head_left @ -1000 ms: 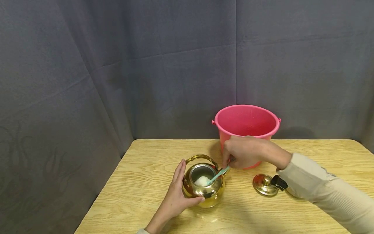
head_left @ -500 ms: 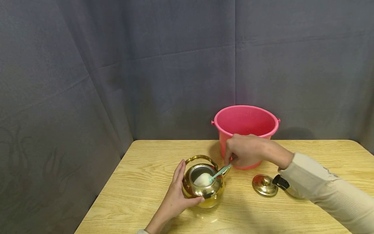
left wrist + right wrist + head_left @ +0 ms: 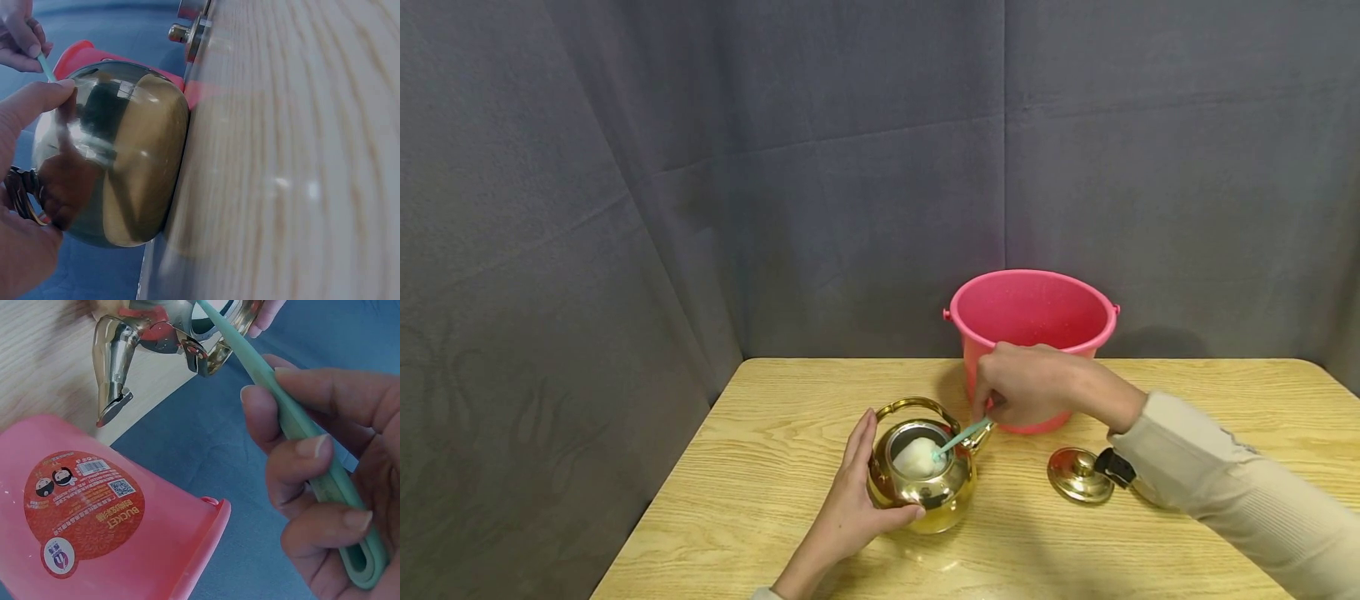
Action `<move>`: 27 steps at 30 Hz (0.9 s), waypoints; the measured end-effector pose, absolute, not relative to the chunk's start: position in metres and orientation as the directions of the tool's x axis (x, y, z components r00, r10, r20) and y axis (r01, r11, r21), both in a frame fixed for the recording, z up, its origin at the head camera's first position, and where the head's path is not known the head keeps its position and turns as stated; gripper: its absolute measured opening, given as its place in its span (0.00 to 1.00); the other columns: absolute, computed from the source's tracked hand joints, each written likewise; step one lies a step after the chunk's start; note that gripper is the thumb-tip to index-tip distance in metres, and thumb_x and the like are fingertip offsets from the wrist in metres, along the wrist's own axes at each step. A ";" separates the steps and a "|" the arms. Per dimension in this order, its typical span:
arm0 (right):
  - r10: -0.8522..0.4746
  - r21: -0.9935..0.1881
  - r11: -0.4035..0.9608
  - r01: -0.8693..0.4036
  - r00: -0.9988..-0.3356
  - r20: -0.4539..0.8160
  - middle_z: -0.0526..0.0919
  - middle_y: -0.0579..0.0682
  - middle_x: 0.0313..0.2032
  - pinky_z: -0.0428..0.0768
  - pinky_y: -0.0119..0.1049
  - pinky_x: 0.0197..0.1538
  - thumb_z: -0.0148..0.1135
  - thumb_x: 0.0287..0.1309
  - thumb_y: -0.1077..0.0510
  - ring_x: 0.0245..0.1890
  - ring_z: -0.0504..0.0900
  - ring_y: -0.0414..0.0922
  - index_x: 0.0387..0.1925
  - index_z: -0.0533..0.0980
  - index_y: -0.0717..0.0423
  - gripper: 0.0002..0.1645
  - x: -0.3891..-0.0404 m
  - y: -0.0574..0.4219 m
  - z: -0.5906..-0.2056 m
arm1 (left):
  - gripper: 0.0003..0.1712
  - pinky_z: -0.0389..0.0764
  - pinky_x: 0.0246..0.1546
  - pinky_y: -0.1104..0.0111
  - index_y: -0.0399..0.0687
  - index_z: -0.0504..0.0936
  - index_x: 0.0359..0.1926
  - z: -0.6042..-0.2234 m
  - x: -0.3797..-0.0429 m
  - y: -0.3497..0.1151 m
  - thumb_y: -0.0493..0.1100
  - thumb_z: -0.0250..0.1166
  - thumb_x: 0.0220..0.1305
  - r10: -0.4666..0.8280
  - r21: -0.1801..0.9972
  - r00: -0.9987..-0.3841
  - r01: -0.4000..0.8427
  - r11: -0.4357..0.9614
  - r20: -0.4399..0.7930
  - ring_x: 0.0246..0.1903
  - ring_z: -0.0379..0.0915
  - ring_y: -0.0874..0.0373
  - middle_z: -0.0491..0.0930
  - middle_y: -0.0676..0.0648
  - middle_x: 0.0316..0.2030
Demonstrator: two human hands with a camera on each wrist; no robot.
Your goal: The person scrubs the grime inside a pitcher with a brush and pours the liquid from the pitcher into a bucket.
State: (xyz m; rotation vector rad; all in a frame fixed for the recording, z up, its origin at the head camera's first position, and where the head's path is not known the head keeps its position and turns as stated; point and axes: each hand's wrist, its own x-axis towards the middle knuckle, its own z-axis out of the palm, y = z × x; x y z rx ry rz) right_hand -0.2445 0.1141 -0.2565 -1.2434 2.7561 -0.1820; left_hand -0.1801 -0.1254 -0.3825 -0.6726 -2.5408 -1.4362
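A shiny gold kettle stands lidless on the table, its arched handle tipped to the back. My left hand holds it from the left, thumb across the front and fingers along the side. In my right hand is a cleaning brush, its mint-green handle gripped between thumb and curled fingers. The brush's round white, sponge-like head sits inside the kettle's round opening; its lower part is hidden there. The spout points toward the bucket.
A pink bucket stands at the back, behind my right hand. The gold kettle lid lies to the right, near a dark-handled object partly covered by my right sleeve. Grey cloth hangs behind the wooden table.
The brush head has shifted slightly within the kettle's mouth and shows more, as my right hand makes small moves. My left hand and the kettle stay in place.
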 end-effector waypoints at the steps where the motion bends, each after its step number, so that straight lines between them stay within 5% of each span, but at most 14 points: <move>1: -0.753 -0.159 0.654 -0.739 -0.655 -0.054 0.77 0.31 0.22 0.71 0.31 0.20 0.57 0.41 0.66 0.21 0.71 0.35 0.27 0.84 0.41 0.17 -0.245 0.114 -0.257 | 0.64 0.50 0.55 0.44 0.42 0.37 0.68 -0.382 -0.180 -0.125 0.46 0.74 0.40 0.309 0.777 -0.889 0.448 0.443 0.337 0.64 0.36 0.44 0.35 0.49 0.67; 8: -0.762 -0.160 0.643 -0.749 -0.646 -0.041 0.77 0.31 0.25 0.76 0.33 0.25 0.60 0.42 0.66 0.26 0.74 0.32 0.28 0.83 0.41 0.16 -0.244 0.112 -0.255 | 0.64 0.50 0.55 0.44 0.43 0.37 0.68 -0.382 -0.180 -0.125 0.46 0.74 0.40 0.307 0.780 -0.892 0.443 0.441 0.333 0.64 0.36 0.45 0.35 0.49 0.67; 20: -0.747 -0.136 0.660 -0.739 -0.664 -0.013 0.75 0.30 0.23 0.72 0.32 0.19 0.57 0.41 0.65 0.23 0.72 0.34 0.27 0.83 0.39 0.17 -0.235 0.111 -0.247 | 0.64 0.50 0.55 0.43 0.43 0.37 0.68 -0.383 -0.181 -0.126 0.46 0.74 0.40 0.309 0.780 -0.893 0.439 0.445 0.326 0.63 0.36 0.44 0.35 0.49 0.67; 27: -0.758 -0.140 0.644 -0.752 -0.652 0.016 0.77 0.31 0.23 0.71 0.30 0.17 0.57 0.42 0.66 0.20 0.72 0.34 0.27 0.84 0.41 0.17 -0.231 0.113 -0.244 | 0.68 0.53 0.55 0.45 0.61 0.34 0.68 -0.417 -0.201 -0.131 0.58 0.73 0.35 0.283 0.742 -0.896 0.443 0.504 0.343 0.64 0.37 0.50 0.34 0.59 0.66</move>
